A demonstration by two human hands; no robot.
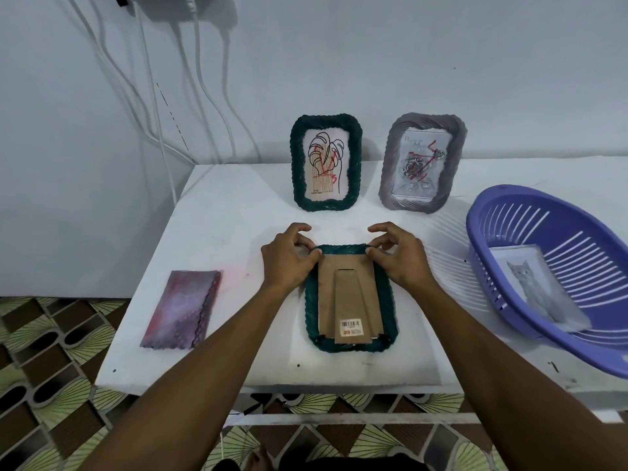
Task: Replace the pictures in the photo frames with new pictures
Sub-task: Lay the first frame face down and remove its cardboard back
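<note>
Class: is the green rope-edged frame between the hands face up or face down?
Face down: the green rope-edged frame shows its brown cardboard back upward.

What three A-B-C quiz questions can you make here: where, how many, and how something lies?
1. Where is the cat picture? A in the purple basket; B on the floor; C on the wall.
2. How many frames stand upright? A one; B two; C four.
3. How does the held frame lie? A face up; B face down; C upright.
1 A: it lies inside. 2 B: green frame and grey frame stand at the back. 3 B: its cardboard back shows; left hand and right hand pinch its top edge.
</note>
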